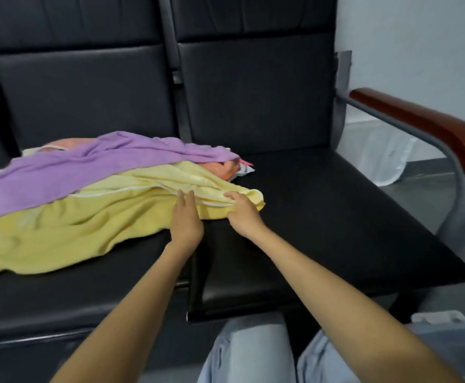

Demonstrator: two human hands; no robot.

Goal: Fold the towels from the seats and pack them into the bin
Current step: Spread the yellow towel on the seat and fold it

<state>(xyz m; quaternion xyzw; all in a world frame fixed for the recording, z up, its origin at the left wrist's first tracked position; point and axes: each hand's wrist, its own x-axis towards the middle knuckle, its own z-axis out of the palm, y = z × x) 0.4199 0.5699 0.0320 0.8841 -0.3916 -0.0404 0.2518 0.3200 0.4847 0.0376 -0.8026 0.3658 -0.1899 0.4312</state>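
my left hand lies flat, fingers straight, on the near right end of the yellow towel, while my right hand has its fingers curled over that towel's white-trimmed edge by the corner, pinching it. the yellow towel sprawls crumpled across the left seat, its corner reaching just onto the right seat. a purple towel is draped over it, and an orange towel peeks out under the purple one's right end.
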